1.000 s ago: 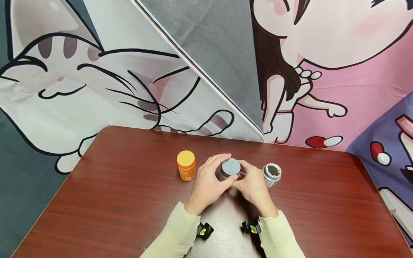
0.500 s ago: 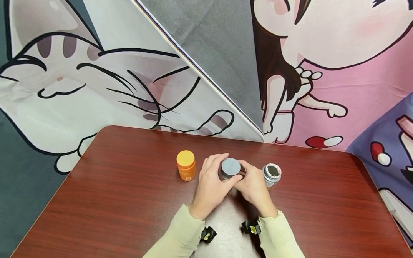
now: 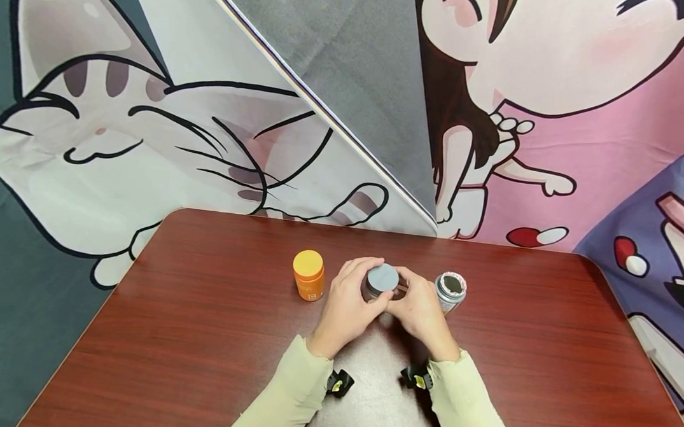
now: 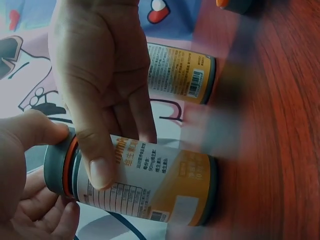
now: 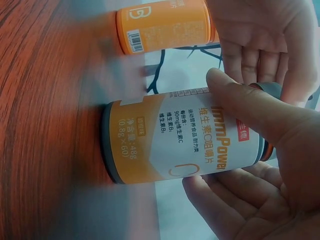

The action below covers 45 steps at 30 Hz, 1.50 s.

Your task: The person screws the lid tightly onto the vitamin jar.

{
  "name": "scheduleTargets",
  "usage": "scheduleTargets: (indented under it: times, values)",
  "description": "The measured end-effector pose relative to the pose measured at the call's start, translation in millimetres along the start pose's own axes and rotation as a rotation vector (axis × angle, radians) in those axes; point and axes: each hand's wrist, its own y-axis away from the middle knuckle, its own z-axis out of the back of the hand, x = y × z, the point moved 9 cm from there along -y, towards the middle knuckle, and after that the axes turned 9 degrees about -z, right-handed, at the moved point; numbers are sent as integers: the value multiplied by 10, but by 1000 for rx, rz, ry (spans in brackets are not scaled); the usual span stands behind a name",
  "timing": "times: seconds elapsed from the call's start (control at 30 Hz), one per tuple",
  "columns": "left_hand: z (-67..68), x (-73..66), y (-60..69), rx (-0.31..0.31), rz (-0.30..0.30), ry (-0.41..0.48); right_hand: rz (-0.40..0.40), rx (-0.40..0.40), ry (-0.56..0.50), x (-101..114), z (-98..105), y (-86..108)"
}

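Note:
A pill bottle (image 5: 182,135) with a white and orange label stands upright between the hands. The left hand (image 3: 346,306) grips its grey lid (image 3: 382,277), thumb on the near side and fingers round the far side. Lower down, the right hand (image 3: 422,311) holds the bottle's body between thumb and fingers. In the left wrist view an orange band (image 4: 70,167) shows between lid and body. Just right of the right hand stands a second pill bottle (image 3: 451,291), its top without a lid and dark inside. In the left wrist view fingers partly hide this bottle.
Left of the hands, an orange jar (image 3: 309,276) with a yellow lid stands on the reddish-brown wooden table (image 3: 199,334). A printed cartoon cloth (image 3: 346,112) hangs behind the table's far edge. Black wrist cameras (image 3: 340,383) sit at both sleeves.
The left hand and wrist turned slightly on the lid, shifting a little right, then back left. The right hand and the bottle kept their place.

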Motion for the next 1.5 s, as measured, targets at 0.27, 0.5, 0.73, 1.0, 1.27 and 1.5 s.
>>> scheduleTargets:
  times: [0.27, 0.5, 0.73, 1.0, 1.27, 1.5]
  values:
    - [-8, 1, 12, -5, -58, 32, 4, -3, -14, -6, 0, 7]
    - [29, -26, 32, -78, -51, 18, 16, -9, -20, 4, 10, 6]
    - [30, 2, 69, -130, 11, -20, 26, -11, -27, 8, 13, 13]
    - [-1, 9, 69, -134, 24, -18, 51, -33, 6, 31, 33, 19]
    - [16, -3, 40, -93, 2, -17, 44, -27, 16, 36, 28, 22]
    - [-4, 8, 6, -10, -15, 15, 19, -10, -6, 20, 15, 14]
